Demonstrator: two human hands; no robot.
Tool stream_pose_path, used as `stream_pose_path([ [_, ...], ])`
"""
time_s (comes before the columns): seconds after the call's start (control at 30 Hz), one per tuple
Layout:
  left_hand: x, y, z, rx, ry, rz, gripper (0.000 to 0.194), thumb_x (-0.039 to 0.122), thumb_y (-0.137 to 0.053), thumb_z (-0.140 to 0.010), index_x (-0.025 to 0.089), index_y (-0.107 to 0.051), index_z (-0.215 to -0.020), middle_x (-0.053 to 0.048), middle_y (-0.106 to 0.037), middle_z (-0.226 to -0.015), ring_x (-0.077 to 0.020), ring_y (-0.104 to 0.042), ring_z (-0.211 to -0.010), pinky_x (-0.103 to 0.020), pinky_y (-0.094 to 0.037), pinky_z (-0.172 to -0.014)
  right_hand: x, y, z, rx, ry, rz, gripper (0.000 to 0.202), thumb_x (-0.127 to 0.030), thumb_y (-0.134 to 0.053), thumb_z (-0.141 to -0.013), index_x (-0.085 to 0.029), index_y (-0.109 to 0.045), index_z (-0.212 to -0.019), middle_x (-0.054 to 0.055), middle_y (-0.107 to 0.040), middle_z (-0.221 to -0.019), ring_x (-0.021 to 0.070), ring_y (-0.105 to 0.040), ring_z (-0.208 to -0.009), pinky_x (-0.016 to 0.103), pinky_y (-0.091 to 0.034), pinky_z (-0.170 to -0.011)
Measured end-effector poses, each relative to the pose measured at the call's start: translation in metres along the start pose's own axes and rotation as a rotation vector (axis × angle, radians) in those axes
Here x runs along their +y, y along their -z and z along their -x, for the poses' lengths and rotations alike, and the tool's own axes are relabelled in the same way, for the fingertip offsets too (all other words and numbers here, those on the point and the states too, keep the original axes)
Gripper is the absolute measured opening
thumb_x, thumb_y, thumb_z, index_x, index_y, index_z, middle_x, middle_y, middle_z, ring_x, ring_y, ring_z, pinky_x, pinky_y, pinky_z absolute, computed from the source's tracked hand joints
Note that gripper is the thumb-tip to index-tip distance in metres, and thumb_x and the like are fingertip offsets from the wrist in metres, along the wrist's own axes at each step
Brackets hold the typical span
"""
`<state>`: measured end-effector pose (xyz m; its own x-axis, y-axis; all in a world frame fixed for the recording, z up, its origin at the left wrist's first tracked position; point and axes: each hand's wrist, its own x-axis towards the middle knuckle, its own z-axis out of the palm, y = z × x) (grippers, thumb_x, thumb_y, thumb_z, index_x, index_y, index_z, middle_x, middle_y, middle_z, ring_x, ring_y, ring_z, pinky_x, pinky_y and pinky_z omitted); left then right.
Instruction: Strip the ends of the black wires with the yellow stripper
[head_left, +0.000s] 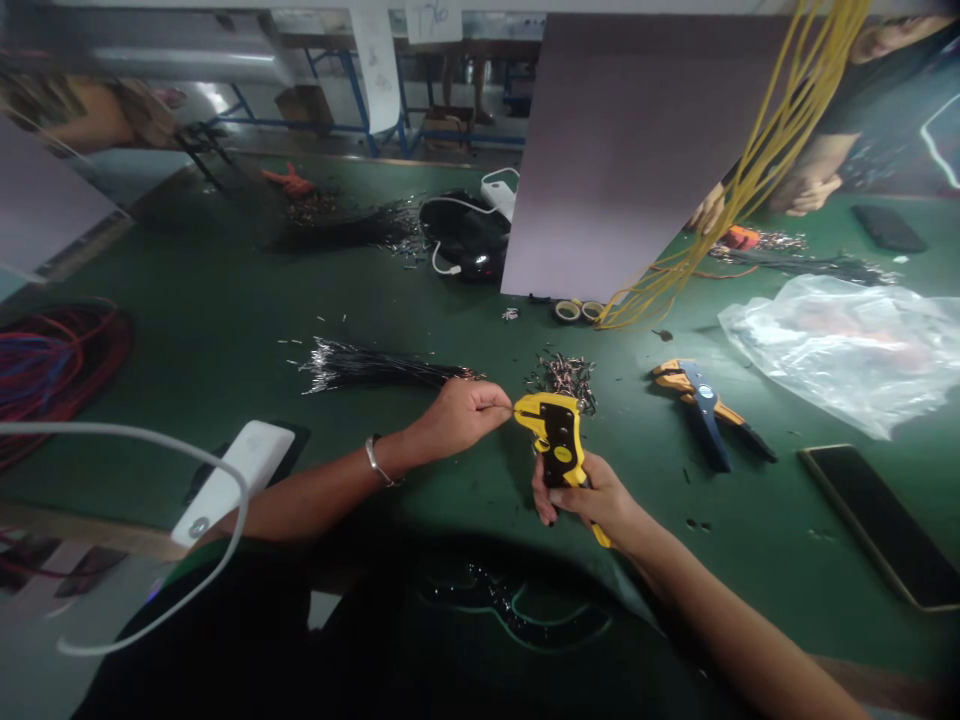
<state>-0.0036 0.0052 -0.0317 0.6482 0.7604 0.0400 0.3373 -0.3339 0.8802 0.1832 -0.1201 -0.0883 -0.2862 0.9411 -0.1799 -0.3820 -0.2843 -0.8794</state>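
My right hand [592,495] is wrapped round the handles of a yellow and black wire stripper [559,440], whose jaws point left. At those jaws, my left hand [469,415] pinches with thumb and forefinger. What it pinches is too small to make out, perhaps the end of a thin wire. Just behind the left hand lies a bundle of thin black wires [375,367] with silvery tips at its left end. A heap of small metal terminals [568,378] sits right behind the stripper.
To the right are a second, blue and orange wire stripper [705,405], a phone [881,520] and a clear plastic bag [847,345]. Yellow wires [765,160] hang beside a grey panel [630,150]. A white power bank [236,480] lies left. Another person's hand [814,190] shows at far right.
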Motion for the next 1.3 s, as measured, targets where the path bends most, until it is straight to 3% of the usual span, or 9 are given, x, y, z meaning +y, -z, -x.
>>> stream_pose_path([
  [0.47,-0.006,-0.004,0.000,0.011,-0.004,-0.017,0.014,0.018,-0.056,-0.078,0.013,-0.066,-0.070,0.001,-0.062,-0.062,-0.0075,-0.051,-0.058,-0.019,-0.038,-0.053,0.000,-0.004,0.002,0.069,0.001,-0.013,0.017,-0.020,-0.070,-0.072,-0.016,-0.056,-0.081,-0.003,-0.055,-0.058,0.0111,-0.049,-0.044,0.028,-0.044,-0.045],
  [0.73,-0.006,-0.011,0.005,0.093,-0.119,-0.186,0.019,0.016,-0.053,-0.079,0.014,-0.059,-0.061,0.005,-0.047,-0.051,-0.0058,-0.040,-0.049,-0.019,-0.030,-0.048,0.008,-0.005,-0.002,0.136,0.046,0.100,0.015,-0.015,-0.066,-0.071,-0.017,-0.054,-0.081,-0.005,-0.054,-0.057,0.0099,-0.047,-0.043,0.027,-0.042,-0.045],
  [0.97,-0.005,-0.014,0.008,0.129,-0.227,-0.261,0.022,0.016,-0.052,-0.081,0.015,-0.056,-0.059,0.005,-0.045,-0.049,-0.0061,-0.040,-0.046,-0.020,-0.031,-0.049,0.000,-0.011,-0.001,0.197,0.029,0.221,0.015,-0.012,-0.062,-0.068,-0.017,-0.053,-0.078,-0.006,-0.052,-0.053,0.0087,-0.047,-0.042,0.024,-0.040,-0.044],
  [1.3,-0.006,0.005,-0.003,0.075,0.007,-0.085,0.014,0.017,-0.056,-0.076,0.013,-0.063,-0.065,0.002,-0.057,-0.056,-0.0075,-0.048,-0.054,-0.019,-0.037,-0.052,-0.008,-0.005,0.002,0.180,0.005,-0.028,0.016,-0.012,-0.065,-0.065,-0.017,-0.054,-0.076,-0.007,-0.051,-0.046,0.0089,-0.042,-0.035,0.024,-0.038,-0.035],
])
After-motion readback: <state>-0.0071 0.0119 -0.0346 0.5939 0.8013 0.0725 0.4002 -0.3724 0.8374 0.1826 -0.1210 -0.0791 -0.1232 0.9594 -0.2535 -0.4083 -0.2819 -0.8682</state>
